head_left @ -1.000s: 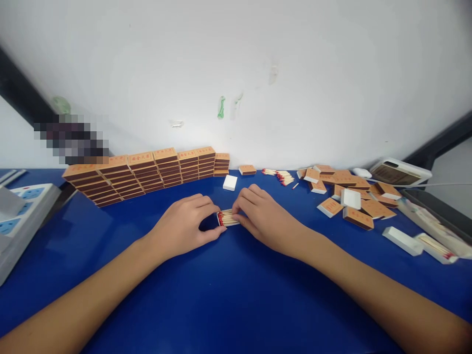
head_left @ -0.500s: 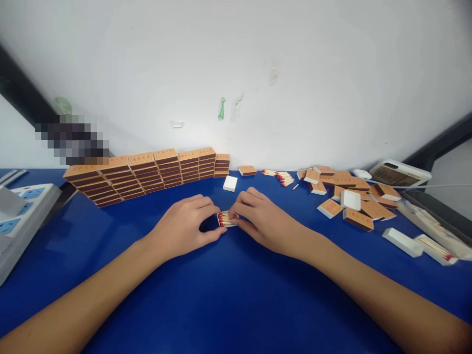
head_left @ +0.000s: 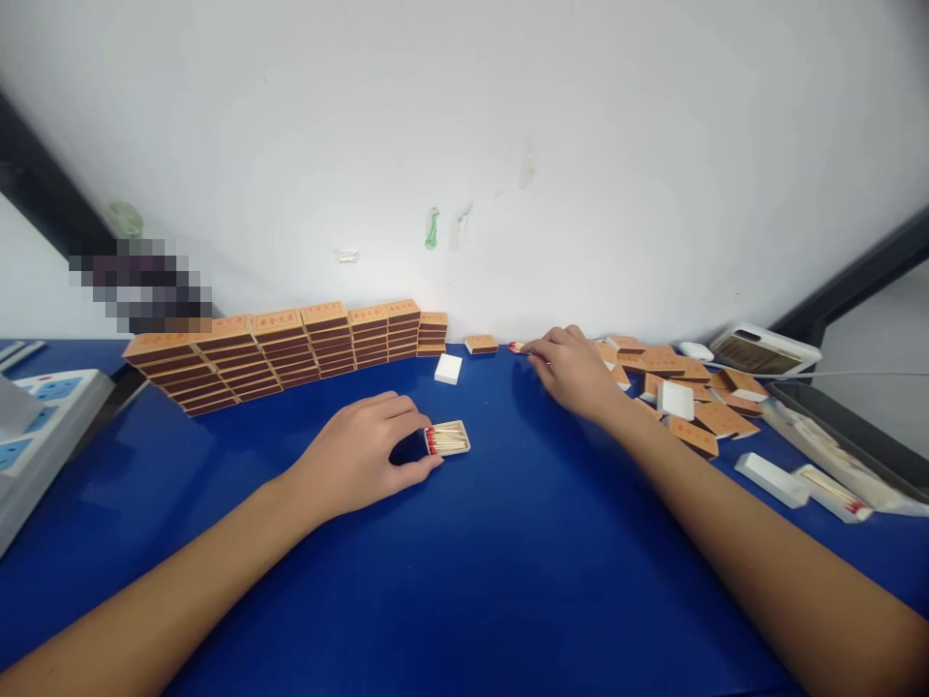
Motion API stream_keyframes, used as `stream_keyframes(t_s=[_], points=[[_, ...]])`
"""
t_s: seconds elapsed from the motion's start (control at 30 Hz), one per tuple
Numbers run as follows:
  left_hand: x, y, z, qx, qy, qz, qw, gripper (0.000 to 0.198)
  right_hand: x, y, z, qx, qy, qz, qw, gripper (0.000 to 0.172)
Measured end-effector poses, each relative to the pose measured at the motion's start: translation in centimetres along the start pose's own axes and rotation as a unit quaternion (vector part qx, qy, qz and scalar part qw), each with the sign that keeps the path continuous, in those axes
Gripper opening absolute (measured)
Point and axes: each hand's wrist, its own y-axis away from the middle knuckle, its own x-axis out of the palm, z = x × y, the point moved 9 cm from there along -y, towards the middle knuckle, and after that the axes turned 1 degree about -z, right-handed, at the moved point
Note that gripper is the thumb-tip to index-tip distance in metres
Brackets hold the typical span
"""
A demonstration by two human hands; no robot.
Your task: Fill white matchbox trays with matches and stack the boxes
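My left hand (head_left: 381, 440) grips the left end of a white matchbox tray (head_left: 466, 438) between thumb and fingers. The tray lies flat on the blue table with red-headed matches (head_left: 448, 438) in it, heads to the left. Farther back, my right hand (head_left: 573, 368) reaches to the loose matches (head_left: 517, 347) by the wall. Its fingertips are pinched together on them, and the hand hides most of that pile. A small white box piece (head_left: 448, 369) lies behind the tray, and a single orange matchbox (head_left: 481, 344) is against the wall.
Stacked orange matchboxes (head_left: 276, 348) line the wall at the left. Scattered matchboxes (head_left: 664, 363) lie at the right, near a phone (head_left: 765, 349), a white cable and another tray of matches (head_left: 831, 492). A power strip (head_left: 54, 426) sits at the far left.
My right hand has left the tray and moved right and back to the loose matches. My left hand keeps its grip on the tray. The view has shifted slightly.
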Motion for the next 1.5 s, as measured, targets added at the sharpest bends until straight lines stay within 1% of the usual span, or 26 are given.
stream_keyframes(t_s=[0.07, 0.13, 0.27, 0.43, 0.57, 0.73, 0.9, 1.03, 1.17, 1.3, 1.4, 1.5], points=[[0.0, 0.0, 0.0, 0.000, 0.001, 0.001, 1.000, 0.028, 0.7, -0.1, -1.5, 0.013, 0.004, 0.004, 1.000, 0.037], [-0.1, -0.1, -0.1, 0.000, 0.001, 0.002, 1.000, 0.027, 1.2, -0.1, -2.0, 0.015, 0.004, 0.006, 1.000, 0.036], [0.0, 0.0, 0.0, -0.002, -0.002, 0.001, 1.000, 0.027, 1.4, -0.1, -1.6, 0.005, -0.005, 0.002, 1.000, 0.035], [0.0, 0.0, -0.1, 0.000, -0.001, 0.000, 1.000, 0.027, 1.2, -0.1, -1.3, -0.008, -0.047, -0.010, 0.999, 0.035], [0.0, 0.0, 0.0, -0.002, 0.000, 0.004, 1.000, 0.028, 1.1, -0.1, -1.2, -0.011, -0.075, -0.020, 0.997, 0.030], [0.0, -0.1, -0.1, 0.002, 0.000, 0.002, 1.000, 0.028, 1.3, -0.2, -1.0, -0.005, -0.076, -0.026, 0.997, 0.028], [0.0, 0.0, 0.0, -0.001, -0.001, 0.004, 1.000, 0.029, 1.8, -0.4, -1.2, 0.005, -0.069, -0.012, 0.998, 0.020], [0.1, 0.0, 0.0, -0.002, 0.002, 0.007, 1.000, 0.028, 2.0, -0.3, -1.0, 0.000, -0.053, 0.017, 0.998, 0.022], [0.1, 0.0, 0.0, -0.005, 0.002, 0.011, 1.000, 0.028, 1.2, 0.0, 0.7, -0.027, -0.074, 0.024, 0.997, 0.021], [0.1, -0.1, 0.0, -0.001, 0.001, 0.009, 1.000, 0.027, -0.5, 0.2, 2.7, -0.048, -0.109, -0.011, 0.993, 0.019], [0.1, -0.1, -0.1, 0.003, -0.003, 0.004, 1.000, 0.026, -1.1, 0.2, 2.5, -0.022, -0.072, -0.040, 0.996, 0.019], [0.0, -0.1, -0.1, 0.003, -0.006, 0.001, 1.000, 0.026, -0.3, 0.2, 1.3, 0.000, -0.031, -0.025, 0.999, 0.019]])
